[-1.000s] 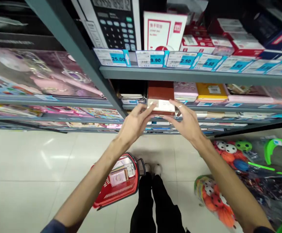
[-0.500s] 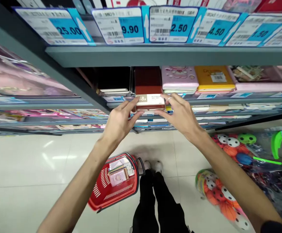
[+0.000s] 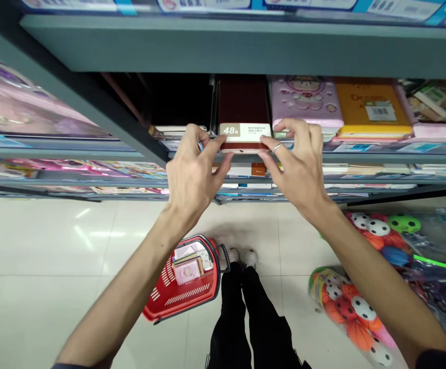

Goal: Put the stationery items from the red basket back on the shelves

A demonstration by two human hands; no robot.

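A dark red notebook with a white "48k" band lies on a grey store shelf, its near end sticking out over the edge. My left hand pinches its left near corner with thumb and fingers. My right hand, a ring on one finger, grips its right near corner, fingers curled over the top. A pink notebook and a yellow one lie right of it on the same shelf.
A red shopping basket holding a few items stands on the tiled floor by my feet. Net bags of toy balls lie at the lower right. Another shelf board hangs just above the notebooks. Lower shelves hold flat stationery.
The view has moved closer and lower under the upper shelf. Both hands have gone from reaching around the red notebook to gripping its near corners.
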